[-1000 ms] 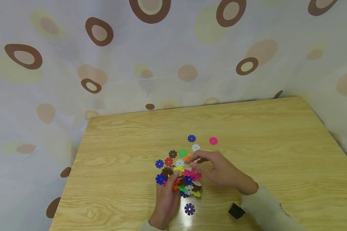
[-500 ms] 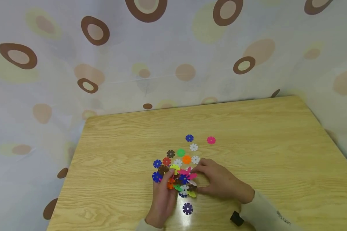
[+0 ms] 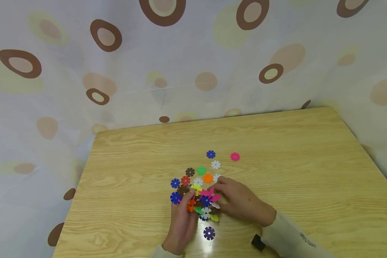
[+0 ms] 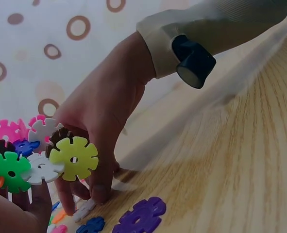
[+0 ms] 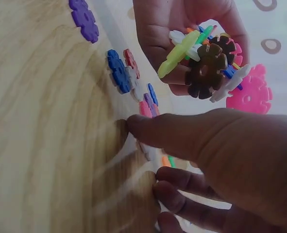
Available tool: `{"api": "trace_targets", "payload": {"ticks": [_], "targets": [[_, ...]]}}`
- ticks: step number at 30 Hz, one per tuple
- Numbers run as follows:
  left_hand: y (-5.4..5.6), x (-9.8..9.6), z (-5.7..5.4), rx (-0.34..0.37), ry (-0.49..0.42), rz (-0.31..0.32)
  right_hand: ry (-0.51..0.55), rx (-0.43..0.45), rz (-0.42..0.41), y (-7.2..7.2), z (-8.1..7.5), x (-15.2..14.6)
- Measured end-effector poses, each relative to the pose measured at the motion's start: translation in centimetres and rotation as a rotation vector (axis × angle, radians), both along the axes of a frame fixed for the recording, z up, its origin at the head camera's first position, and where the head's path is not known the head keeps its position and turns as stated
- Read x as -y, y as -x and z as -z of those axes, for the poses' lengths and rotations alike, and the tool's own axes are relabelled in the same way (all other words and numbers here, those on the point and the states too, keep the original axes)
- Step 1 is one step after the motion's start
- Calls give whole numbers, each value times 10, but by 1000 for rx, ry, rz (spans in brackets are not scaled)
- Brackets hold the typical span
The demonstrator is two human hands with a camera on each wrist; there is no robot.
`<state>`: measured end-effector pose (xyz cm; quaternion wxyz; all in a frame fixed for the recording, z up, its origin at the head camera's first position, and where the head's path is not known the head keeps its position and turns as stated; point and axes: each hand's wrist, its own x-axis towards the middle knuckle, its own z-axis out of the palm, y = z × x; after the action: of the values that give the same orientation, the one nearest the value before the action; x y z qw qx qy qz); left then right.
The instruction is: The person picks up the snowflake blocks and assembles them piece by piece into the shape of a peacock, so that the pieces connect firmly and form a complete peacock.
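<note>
Overlapping discs (image 3: 204, 201), hands (image 3: 183, 223) (image 3: 245, 203), L fingers (image 4: 39, 198) pt. hid

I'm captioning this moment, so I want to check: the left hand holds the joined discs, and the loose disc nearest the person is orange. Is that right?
Not quite: the nearest loose disc is purple, not orange, as the head view shows. The left hand does hold the joined discs.
</note>
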<state>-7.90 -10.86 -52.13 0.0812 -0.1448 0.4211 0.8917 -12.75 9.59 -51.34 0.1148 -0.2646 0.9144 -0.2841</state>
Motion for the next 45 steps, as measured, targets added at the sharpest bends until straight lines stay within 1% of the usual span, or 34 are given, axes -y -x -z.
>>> {"api": "trace_targets", "payload": {"ticks": [5, 8, 11, 14, 17, 20, 22, 25, 27, 29, 33, 36, 40, 45], "targets": [[1, -1, 0, 10, -10, -7, 20, 20, -12, 4, -3, 1], [1, -1, 0, 18, -1, -8, 15, 30, -26, 6, -5, 2], [2, -1, 0, 19, 10, -5, -6, 58, -58, 8, -8, 5], [1, 0, 0, 25, 11, -6, 18, 104, -74, 9, -6, 4], [0, 1, 1, 32, 9, -6, 113, 134, -85, 10, 0, -1], [0, 2, 1, 25, 14, 5, 254, 166, -68, 10, 4, -12], [0, 3, 0, 17, 20, 14, 330, 184, -37, 11, 3, -18], [1, 3, 0, 9, 20, 28, 379, 197, 32, 13, -4, -26], [2, 4, 0, 10, 15, 31, 376, 194, 57, 15, -9, -29], [2, 4, 0, 11, 10, 32, 369, 186, 53, 16, -13, -32], [0, 4, 1, 18, 13, 37, 349, 158, 55, 19, -16, -37], [0, 5, 1, 26, 15, 42, 354, 119, 83, 20, -17, -41], [-1, 5, 0, 22, 7, 45, 403, 78, 101, 20, -20, -41], [-3, 5, 2, 5, -7, 46, 481, 37, 102, 18, -31, -33]]}}
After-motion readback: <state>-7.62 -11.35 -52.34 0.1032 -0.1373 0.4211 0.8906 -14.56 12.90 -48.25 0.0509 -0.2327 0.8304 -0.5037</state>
